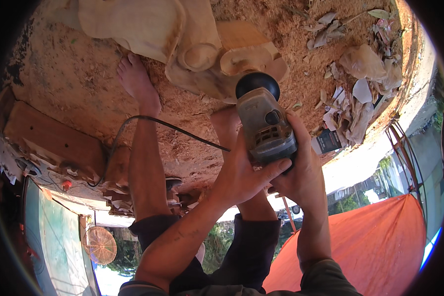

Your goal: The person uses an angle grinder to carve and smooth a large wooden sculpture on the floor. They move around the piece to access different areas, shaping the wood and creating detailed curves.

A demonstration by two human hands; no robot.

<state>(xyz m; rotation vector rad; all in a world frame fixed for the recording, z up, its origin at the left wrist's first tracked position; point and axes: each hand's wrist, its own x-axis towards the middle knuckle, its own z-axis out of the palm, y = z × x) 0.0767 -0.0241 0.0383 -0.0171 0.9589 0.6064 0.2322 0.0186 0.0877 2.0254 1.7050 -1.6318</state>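
A grey, dusty power sander [264,116] with a round black pad [258,85] is held between both my hands. My left hand [244,175] is closed around its left side and rear, the thumb lying across the back end. Along the right side, the fingers of my right hand [303,170] wrap the body. The black pad is at the near edge of a pale carved wooden piece [197,54] with rounded, curling shapes. Whether the pad touches the wood, I cannot tell. A black cord [177,129] runs left from the tool across my leg.
My bare foot [133,79] stands beside the carving on sawdust-covered ground. Plastic bags [362,63], dry leaves and scraps lie at the right, near a dark box [328,141]. A brown wooden plank [54,135] lies at the left. An orange tarp [360,241] spreads at the lower right.
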